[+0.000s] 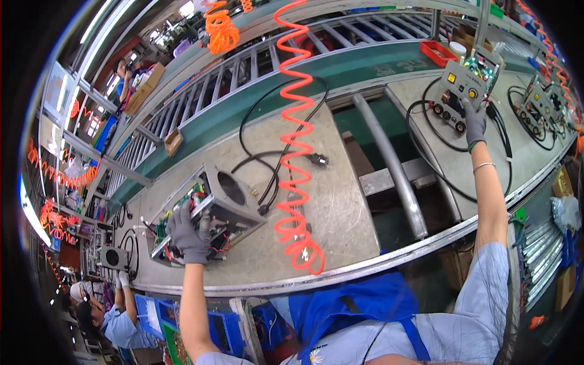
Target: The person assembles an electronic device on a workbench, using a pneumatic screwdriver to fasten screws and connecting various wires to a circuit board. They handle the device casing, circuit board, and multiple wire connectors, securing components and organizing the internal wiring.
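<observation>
My left hand [190, 236], in a grey glove, is closed on the near side of an opened electrical unit [234, 210]. Green circuit boards and thin coloured wires show inside its metal frame, and a large round opening is in the panel facing right. Far off at the right, my gloved right hand [475, 125] grips the front of a second unit [460, 86], which has a grey front panel with a yellow knob and black round sockets below. Its fingertips are partly lost against the panel. Black cables [508, 143] run around this second unit.
Between the units, an orange coiled air hose [298, 158] hangs over the metal worktop [340, 225]; a black power cable [274, 155] lies behind it. A steel roller [392, 164] spans a gap. Another unit [538, 106] stands at far right. A co-worker [118, 316] works at lower left.
</observation>
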`<state>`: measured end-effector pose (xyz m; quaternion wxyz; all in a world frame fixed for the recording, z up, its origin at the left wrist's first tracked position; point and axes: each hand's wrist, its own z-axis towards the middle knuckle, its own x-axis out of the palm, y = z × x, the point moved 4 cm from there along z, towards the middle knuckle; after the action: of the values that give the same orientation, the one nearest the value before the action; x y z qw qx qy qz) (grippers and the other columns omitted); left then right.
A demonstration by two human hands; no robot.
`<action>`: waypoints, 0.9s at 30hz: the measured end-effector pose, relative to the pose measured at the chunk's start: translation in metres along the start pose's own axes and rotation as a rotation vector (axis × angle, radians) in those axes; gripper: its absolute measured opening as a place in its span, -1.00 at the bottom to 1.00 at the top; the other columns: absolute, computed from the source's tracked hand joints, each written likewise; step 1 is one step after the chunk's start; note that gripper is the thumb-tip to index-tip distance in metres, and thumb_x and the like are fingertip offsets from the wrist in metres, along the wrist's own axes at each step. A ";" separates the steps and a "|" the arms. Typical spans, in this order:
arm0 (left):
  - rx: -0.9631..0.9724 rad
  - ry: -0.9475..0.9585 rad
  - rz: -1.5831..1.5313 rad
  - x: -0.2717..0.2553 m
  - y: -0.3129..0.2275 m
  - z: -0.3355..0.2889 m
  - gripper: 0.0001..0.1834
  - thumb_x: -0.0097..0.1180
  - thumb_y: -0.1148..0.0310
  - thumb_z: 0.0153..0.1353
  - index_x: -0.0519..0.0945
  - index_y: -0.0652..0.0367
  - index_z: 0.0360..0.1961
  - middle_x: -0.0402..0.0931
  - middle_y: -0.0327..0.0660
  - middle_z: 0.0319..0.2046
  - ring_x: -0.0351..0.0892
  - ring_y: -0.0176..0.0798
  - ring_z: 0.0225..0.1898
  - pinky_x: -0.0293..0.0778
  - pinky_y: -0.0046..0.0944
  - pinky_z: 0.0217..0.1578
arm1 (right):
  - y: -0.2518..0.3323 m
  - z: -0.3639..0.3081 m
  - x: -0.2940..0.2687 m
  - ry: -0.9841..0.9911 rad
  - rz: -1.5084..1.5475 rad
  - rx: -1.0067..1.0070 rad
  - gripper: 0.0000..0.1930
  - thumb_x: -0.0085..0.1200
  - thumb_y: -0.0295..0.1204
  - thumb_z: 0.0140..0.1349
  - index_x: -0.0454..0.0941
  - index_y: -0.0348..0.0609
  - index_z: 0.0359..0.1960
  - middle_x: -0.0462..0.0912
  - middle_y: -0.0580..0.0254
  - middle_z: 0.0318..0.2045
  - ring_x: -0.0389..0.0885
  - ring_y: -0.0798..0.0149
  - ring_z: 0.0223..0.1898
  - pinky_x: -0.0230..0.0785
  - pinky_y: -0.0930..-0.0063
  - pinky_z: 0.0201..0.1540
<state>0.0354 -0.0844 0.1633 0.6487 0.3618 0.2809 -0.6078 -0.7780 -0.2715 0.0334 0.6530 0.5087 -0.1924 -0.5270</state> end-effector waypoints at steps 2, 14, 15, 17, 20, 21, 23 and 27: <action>0.032 -0.266 0.103 0.013 0.012 -0.010 -0.40 0.07 -0.11 0.18 0.56 0.09 0.09 0.52 -0.03 -0.09 0.46 0.11 0.00 0.25 0.07 0.10 | 0.006 0.008 0.014 0.232 0.272 0.144 -0.23 0.26 0.04 0.12 0.41 -0.30 0.22 0.61 0.07 0.04 0.58 0.20 0.00 0.40 0.35 0.03; 0.010 -0.492 -0.075 0.041 0.055 -0.004 -0.51 0.33 0.00 -0.01 0.60 0.04 -0.10 0.54 -0.11 -0.27 0.50 0.04 -0.19 0.32 0.02 -0.13 | -0.084 0.044 0.017 0.058 -0.107 -0.812 -0.62 -0.09 -0.37 0.42 0.44 -0.27 0.20 0.59 0.10 0.07 0.56 0.18 -0.02 0.41 0.40 0.02; -0.019 -0.391 0.124 0.008 0.077 -0.030 -0.47 0.31 -0.06 -0.03 0.59 0.01 -0.09 0.52 -0.15 -0.27 0.48 0.00 -0.17 0.29 0.00 -0.09 | -0.048 -0.068 0.088 0.328 0.124 -0.080 -0.49 0.08 -0.18 0.35 0.44 -0.33 0.18 0.63 0.03 0.01 0.57 0.21 -0.04 0.41 0.38 0.04; -0.043 -0.417 0.121 0.014 0.101 -0.038 -0.43 0.27 -0.14 -0.04 0.58 -0.03 -0.08 0.49 -0.20 -0.27 0.46 -0.05 -0.16 0.26 -0.02 -0.06 | -0.028 -0.075 0.088 0.237 0.166 -0.077 -0.41 0.17 -0.06 0.29 0.51 -0.44 0.06 0.65 -0.06 -0.09 0.58 0.22 -0.17 0.42 0.36 -0.05; -0.039 -0.460 0.093 0.015 0.102 -0.039 -0.44 0.24 -0.19 -0.03 0.59 -0.04 -0.11 0.50 -0.24 -0.28 0.46 -0.09 -0.19 0.25 -0.03 -0.10 | 0.017 -0.111 0.087 0.283 0.201 -0.146 -0.41 0.18 -0.06 0.27 0.52 -0.48 0.01 0.64 0.00 -0.13 0.57 0.24 -0.21 0.44 0.38 -0.10; -0.037 -0.478 0.096 0.014 0.103 -0.038 -0.44 0.25 -0.20 -0.04 0.61 -0.05 -0.13 0.51 -0.24 -0.29 0.47 -0.09 -0.20 0.26 -0.04 -0.12 | 0.027 -0.122 0.093 0.321 0.217 -0.155 -0.40 0.19 -0.06 0.26 0.52 -0.49 0.00 0.63 0.02 -0.15 0.57 0.24 -0.21 0.44 0.38 -0.12; -0.031 -0.497 0.072 0.014 0.103 -0.036 -0.44 0.25 -0.22 -0.04 0.62 -0.05 -0.15 0.51 -0.23 -0.29 0.48 -0.09 -0.20 0.26 -0.04 -0.13 | 0.037 -0.138 0.099 0.360 0.225 -0.130 -0.40 0.19 -0.08 0.26 0.51 -0.50 0.01 0.63 0.03 -0.13 0.57 0.26 -0.21 0.44 0.39 -0.13; -0.033 -0.492 0.075 0.012 0.103 -0.032 -0.42 0.22 -0.24 -0.04 0.62 -0.05 -0.13 0.48 -0.23 -0.30 0.46 -0.08 -0.17 0.25 -0.03 -0.10 | 0.034 -0.155 0.121 0.440 0.332 -0.055 -0.47 0.20 -0.14 0.27 0.51 -0.39 0.06 0.63 0.13 -0.12 0.58 0.33 -0.24 0.44 0.44 -0.18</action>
<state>0.1416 -0.0659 0.1484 0.7255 0.2025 0.1108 -0.6483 -0.5942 -0.3092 -0.0352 0.7701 0.5547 -0.1124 -0.2943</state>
